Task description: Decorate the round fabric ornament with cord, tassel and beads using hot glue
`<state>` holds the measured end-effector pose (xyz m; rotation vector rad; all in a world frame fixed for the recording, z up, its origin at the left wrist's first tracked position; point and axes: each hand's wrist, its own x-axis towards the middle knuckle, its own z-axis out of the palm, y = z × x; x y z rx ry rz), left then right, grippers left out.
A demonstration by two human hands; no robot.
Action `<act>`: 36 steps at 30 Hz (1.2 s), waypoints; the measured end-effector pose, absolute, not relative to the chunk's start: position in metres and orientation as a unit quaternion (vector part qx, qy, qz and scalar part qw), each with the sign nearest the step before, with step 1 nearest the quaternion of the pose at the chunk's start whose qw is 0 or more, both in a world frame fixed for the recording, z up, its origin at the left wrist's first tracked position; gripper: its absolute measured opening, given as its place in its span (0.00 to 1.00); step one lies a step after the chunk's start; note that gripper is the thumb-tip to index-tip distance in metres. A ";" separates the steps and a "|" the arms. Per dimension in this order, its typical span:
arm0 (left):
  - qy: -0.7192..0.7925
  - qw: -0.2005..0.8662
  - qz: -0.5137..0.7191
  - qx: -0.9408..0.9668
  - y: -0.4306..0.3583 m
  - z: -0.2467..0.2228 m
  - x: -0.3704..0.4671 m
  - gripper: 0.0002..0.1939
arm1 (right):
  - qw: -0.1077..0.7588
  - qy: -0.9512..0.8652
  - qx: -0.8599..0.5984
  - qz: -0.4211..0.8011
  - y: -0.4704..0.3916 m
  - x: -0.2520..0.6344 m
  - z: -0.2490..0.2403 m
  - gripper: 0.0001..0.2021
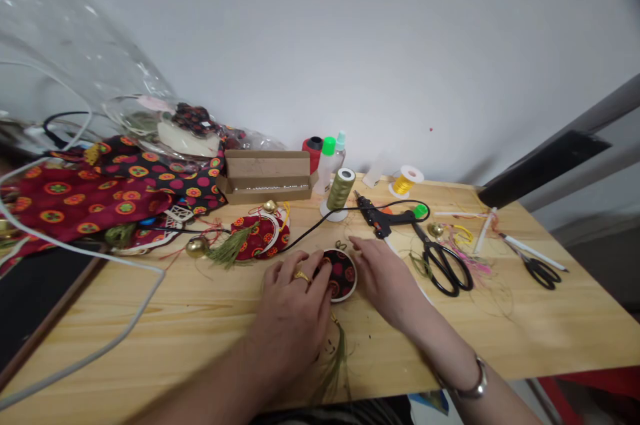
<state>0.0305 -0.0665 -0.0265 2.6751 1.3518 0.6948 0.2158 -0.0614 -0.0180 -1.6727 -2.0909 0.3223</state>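
On the tabletop (175,338), right at the near side and in front of the green thread spool (340,193), a green tassel (340,353) lies just below the round patterned disc (344,276). Disc sits flat-looking, also in front of the spool, dark fabric, white rim. Left hand (295,295): fingers bent over the disc's left part, touching it; can't tell if they pinch it, undersides hidden. Right hand (385,275): fingers loosely extended near the disc's right rim, nothing visible in them; contact unclear. Scissors (435,252) front-right of the spool, black handles. Red patterned pouch (253,235) with tassel front-left of the spool. Glue gun (375,217) to the spool's right. Cardboard box (265,195), lid up, left of and behind the spool. Yellow thread spool (404,183) behind-right of it; green-capped bottle (327,168) behind-left.
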 end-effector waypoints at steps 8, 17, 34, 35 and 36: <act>0.520 0.163 0.120 0.830 -0.055 -0.016 0.047 0.36 | 0.176 -0.816 -0.532 0.142 -0.021 0.225 -0.018 0.16; 0.517 0.188 0.135 0.824 -0.056 -0.020 0.053 0.41 | 0.163 -0.831 -0.510 0.149 -0.016 0.227 -0.014 0.09; 0.501 0.156 0.168 0.834 -0.065 -0.027 0.049 0.37 | 0.100 -0.863 -0.495 -0.035 -0.020 0.215 -0.007 0.07; 0.499 0.155 0.171 0.835 -0.065 -0.028 0.048 0.37 | 0.104 -0.860 -0.498 -0.039 -0.019 0.215 -0.007 0.07; 0.498 0.155 0.173 0.835 -0.065 -0.028 0.047 0.37 | 0.111 -0.856 -0.503 -0.041 -0.018 0.215 -0.008 0.08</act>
